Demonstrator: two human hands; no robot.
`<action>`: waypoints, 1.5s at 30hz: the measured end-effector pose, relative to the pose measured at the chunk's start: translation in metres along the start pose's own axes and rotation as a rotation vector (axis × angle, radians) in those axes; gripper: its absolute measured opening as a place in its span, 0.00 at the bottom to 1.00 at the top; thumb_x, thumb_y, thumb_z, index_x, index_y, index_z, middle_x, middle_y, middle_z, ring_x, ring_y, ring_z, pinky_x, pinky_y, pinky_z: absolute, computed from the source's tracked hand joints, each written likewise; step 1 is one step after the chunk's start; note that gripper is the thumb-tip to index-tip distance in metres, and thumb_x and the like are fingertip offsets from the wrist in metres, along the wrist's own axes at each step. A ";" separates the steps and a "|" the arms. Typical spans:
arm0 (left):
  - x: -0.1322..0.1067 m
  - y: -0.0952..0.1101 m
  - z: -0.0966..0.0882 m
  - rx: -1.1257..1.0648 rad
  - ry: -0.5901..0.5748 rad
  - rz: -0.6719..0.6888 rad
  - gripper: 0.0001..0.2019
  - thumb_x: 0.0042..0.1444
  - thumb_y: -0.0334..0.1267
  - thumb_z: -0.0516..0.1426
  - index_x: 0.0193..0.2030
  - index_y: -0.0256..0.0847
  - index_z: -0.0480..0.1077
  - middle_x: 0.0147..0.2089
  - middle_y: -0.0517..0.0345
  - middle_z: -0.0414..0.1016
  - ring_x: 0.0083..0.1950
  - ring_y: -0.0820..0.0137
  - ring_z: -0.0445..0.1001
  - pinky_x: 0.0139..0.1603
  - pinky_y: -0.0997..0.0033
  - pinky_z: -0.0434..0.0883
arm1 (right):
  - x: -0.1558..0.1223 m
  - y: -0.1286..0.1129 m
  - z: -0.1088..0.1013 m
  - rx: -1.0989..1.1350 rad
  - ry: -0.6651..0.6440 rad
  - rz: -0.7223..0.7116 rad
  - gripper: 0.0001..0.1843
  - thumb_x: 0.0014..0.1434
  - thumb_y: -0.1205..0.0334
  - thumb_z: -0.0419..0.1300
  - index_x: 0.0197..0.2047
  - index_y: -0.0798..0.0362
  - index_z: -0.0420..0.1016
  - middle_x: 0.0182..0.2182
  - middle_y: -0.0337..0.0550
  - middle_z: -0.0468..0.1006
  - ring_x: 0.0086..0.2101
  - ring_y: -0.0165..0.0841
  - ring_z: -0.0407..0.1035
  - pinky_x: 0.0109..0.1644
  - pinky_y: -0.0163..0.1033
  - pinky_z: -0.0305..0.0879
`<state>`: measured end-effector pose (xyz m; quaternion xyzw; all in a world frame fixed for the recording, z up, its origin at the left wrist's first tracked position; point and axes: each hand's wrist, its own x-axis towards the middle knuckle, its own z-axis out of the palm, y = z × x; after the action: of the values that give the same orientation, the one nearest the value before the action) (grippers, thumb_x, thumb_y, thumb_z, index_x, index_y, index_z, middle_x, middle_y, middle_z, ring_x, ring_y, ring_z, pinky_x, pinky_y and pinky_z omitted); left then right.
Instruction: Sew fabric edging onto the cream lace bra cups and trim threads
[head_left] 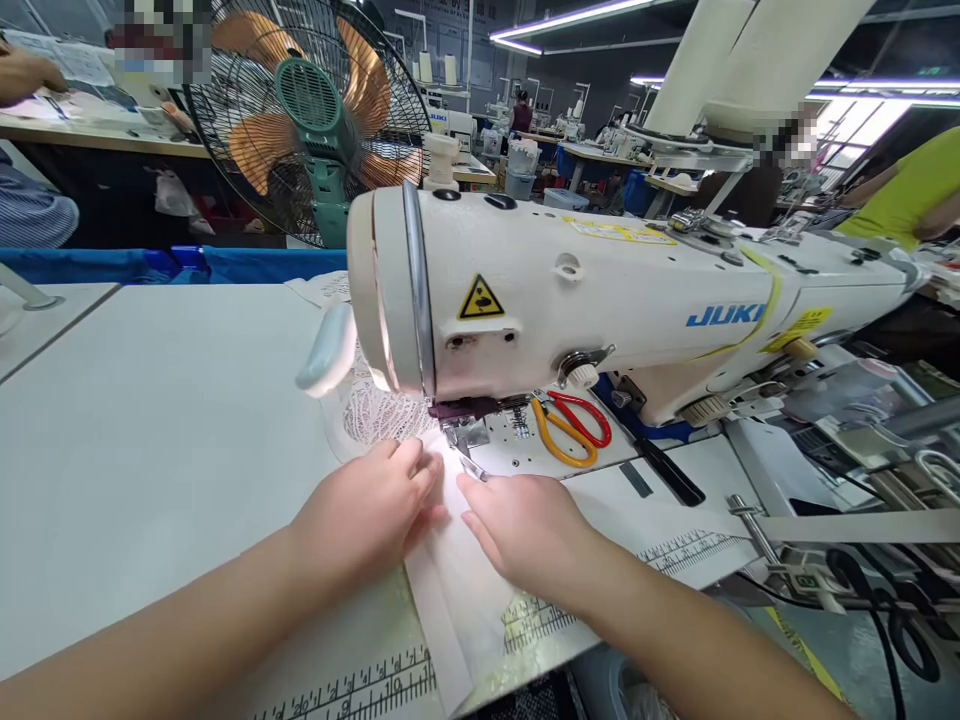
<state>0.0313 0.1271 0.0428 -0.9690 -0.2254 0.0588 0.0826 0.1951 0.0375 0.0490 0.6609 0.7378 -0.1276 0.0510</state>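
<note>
White fabric (454, 575) runs from the table's front edge up to the presser foot (465, 432) of a white JUKI sewing machine (525, 280). My left hand (367, 510) is closed over the left edge of this fabric, fingers curled just in front of the foot. On the other side, my right hand (525, 525) has thumb and fingers drawn together at the fabric's right edge. Its fingertips are beside a small shiny metal piece (471, 466) near the foot; whether they touch it I cannot tell. White lace (382, 405) lies behind the foot.
Red-and-yellow-handled scissors (574, 428) and a black-handled tool (671, 470) lie under the machine arm. Printed rulers (360, 690) mark the table's front. A large fan (315, 110) stands behind. A co-worker's yellow-green sleeve (911, 190) shows at right, another person's hand (37, 75) at upper left.
</note>
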 end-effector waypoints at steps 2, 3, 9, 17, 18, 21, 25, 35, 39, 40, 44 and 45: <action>-0.005 0.007 -0.003 0.037 -0.011 0.014 0.20 0.62 0.43 0.55 0.52 0.28 0.74 0.38 0.43 0.74 0.37 0.56 0.74 0.32 0.62 0.71 | -0.002 0.001 -0.002 0.006 -0.009 -0.009 0.18 0.68 0.60 0.48 0.58 0.51 0.69 0.34 0.46 0.80 0.33 0.39 0.75 0.26 0.39 0.50; -0.007 0.010 -0.002 0.054 -0.001 0.026 0.22 0.61 0.44 0.56 0.53 0.26 0.74 0.39 0.41 0.75 0.38 0.55 0.74 0.33 0.61 0.73 | -0.003 0.001 -0.003 0.010 -0.014 -0.017 0.18 0.68 0.60 0.48 0.58 0.51 0.69 0.34 0.45 0.79 0.33 0.39 0.74 0.26 0.39 0.49; -0.012 0.011 0.007 0.114 0.138 0.104 0.25 0.60 0.46 0.58 0.54 0.23 0.73 0.39 0.35 0.76 0.43 0.50 0.75 0.40 0.56 0.76 | -0.014 0.010 0.003 0.036 0.007 -0.107 0.13 0.67 0.59 0.50 0.49 0.50 0.72 0.33 0.43 0.74 0.33 0.36 0.67 0.29 0.38 0.47; -0.008 -0.007 0.016 -0.053 0.197 0.042 0.21 0.60 0.45 0.58 0.53 0.29 0.73 0.45 0.37 0.74 0.45 0.51 0.75 0.41 0.56 0.76 | -0.020 0.030 0.027 0.136 0.317 -0.317 0.07 0.63 0.64 0.54 0.37 0.54 0.73 0.32 0.41 0.69 0.31 0.31 0.59 0.31 0.35 0.50; -0.007 -0.010 0.018 -0.062 0.202 0.044 0.21 0.60 0.45 0.58 0.53 0.29 0.73 0.46 0.36 0.74 0.45 0.51 0.75 0.41 0.56 0.76 | -0.020 0.031 0.028 0.148 0.353 -0.339 0.07 0.62 0.64 0.54 0.35 0.54 0.72 0.31 0.41 0.68 0.31 0.30 0.58 0.31 0.34 0.50; -0.004 -0.023 0.028 -0.076 0.207 0.055 0.21 0.61 0.44 0.57 0.54 0.30 0.72 0.47 0.36 0.73 0.45 0.52 0.75 0.40 0.57 0.77 | -0.020 0.031 0.030 0.167 0.415 -0.376 0.07 0.62 0.66 0.55 0.32 0.54 0.71 0.30 0.40 0.67 0.30 0.29 0.57 0.31 0.34 0.50; -0.002 -0.036 0.045 -0.064 0.319 0.072 0.22 0.63 0.46 0.54 0.57 0.33 0.70 0.51 0.36 0.72 0.50 0.49 0.73 0.43 0.53 0.75 | -0.019 0.031 0.031 0.169 0.429 -0.389 0.07 0.61 0.66 0.55 0.32 0.55 0.71 0.30 0.40 0.67 0.31 0.30 0.58 0.32 0.34 0.51; -0.022 0.018 0.033 -0.442 0.323 0.343 0.09 0.61 0.33 0.52 0.42 0.40 0.74 0.38 0.51 0.75 0.39 0.63 0.71 0.43 0.64 0.73 | -0.019 0.030 0.030 0.122 0.344 -0.377 0.10 0.65 0.63 0.53 0.37 0.53 0.76 0.31 0.41 0.70 0.33 0.32 0.60 0.34 0.35 0.54; -0.020 0.018 0.037 -0.388 0.330 0.324 0.11 0.60 0.34 0.55 0.48 0.40 0.73 0.37 0.52 0.73 0.39 0.63 0.70 0.41 0.63 0.72 | -0.019 0.027 0.028 0.043 0.290 -0.343 0.11 0.66 0.61 0.53 0.39 0.53 0.76 0.30 0.41 0.70 0.32 0.33 0.61 0.32 0.37 0.53; -0.019 0.015 0.038 -0.374 0.343 0.326 0.11 0.61 0.33 0.54 0.48 0.41 0.72 0.37 0.52 0.73 0.39 0.63 0.71 0.41 0.63 0.71 | -0.018 0.026 0.027 0.015 0.267 -0.330 0.11 0.66 0.60 0.53 0.40 0.53 0.76 0.30 0.41 0.70 0.31 0.33 0.61 0.31 0.37 0.52; -0.014 0.003 0.041 -0.325 0.419 0.348 0.11 0.64 0.32 0.51 0.49 0.42 0.73 0.40 0.52 0.75 0.41 0.63 0.72 0.44 0.61 0.70 | -0.011 0.020 0.017 -0.079 0.113 -0.253 0.14 0.68 0.57 0.51 0.48 0.52 0.75 0.29 0.42 0.73 0.30 0.35 0.65 0.27 0.39 0.47; -0.013 0.000 0.041 -0.310 0.432 0.353 0.12 0.65 0.32 0.50 0.49 0.42 0.73 0.41 0.52 0.75 0.42 0.63 0.72 0.45 0.61 0.70 | -0.010 0.019 0.014 -0.093 0.069 -0.233 0.15 0.68 0.57 0.50 0.51 0.52 0.74 0.30 0.43 0.75 0.30 0.36 0.67 0.27 0.39 0.46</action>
<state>0.0134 0.1267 0.0037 -0.9842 -0.0372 -0.1700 -0.0315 0.2138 0.0265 0.0360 0.5715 0.8160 -0.0756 0.0410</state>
